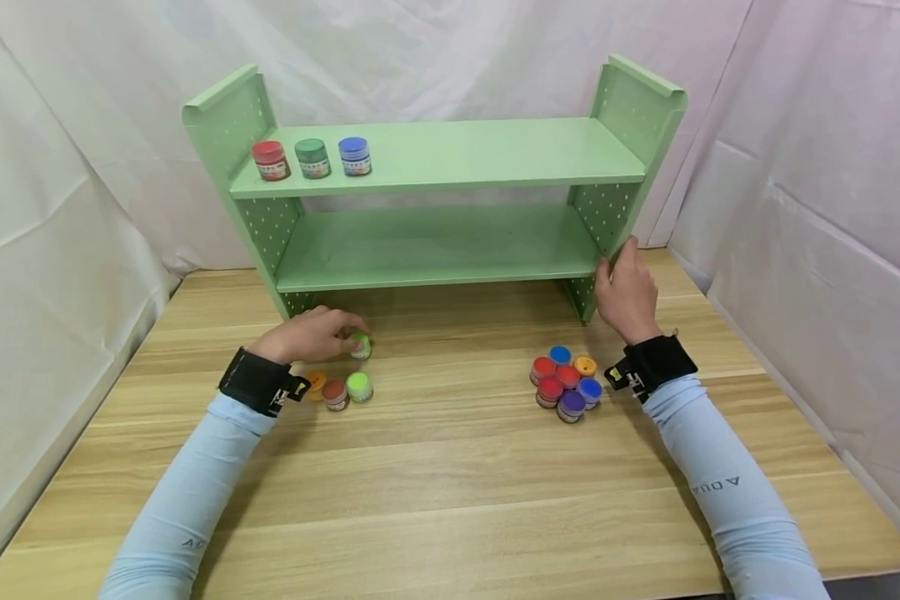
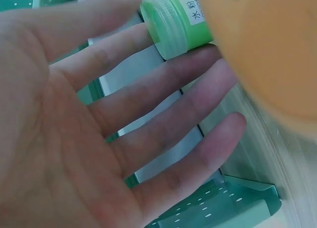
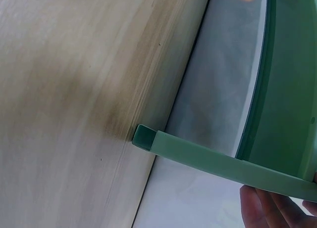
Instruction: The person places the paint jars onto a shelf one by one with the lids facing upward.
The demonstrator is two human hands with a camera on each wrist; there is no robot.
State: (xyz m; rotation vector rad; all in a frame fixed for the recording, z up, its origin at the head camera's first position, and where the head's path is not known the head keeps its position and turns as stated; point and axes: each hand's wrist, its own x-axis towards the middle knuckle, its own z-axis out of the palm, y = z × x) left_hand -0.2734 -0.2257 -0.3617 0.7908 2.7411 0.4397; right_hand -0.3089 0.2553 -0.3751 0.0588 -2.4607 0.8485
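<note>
One lt-grn jar (image 1: 362, 347) in pinch of L hand (image 1: 311, 334), grn shelf (image 1: 438, 246) in grip of R hand (image 1: 627, 295)

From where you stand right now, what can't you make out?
Head view: the fine label print on the red jar on the shelf; too small.
Left wrist view: the whole label of the bright green jar in the left hand; top edge and orange shape hide part.
Same view: what that shape is; blurred, cut off.
Right wrist view: most of the right hand; cut off by the frame's edges.
</note>
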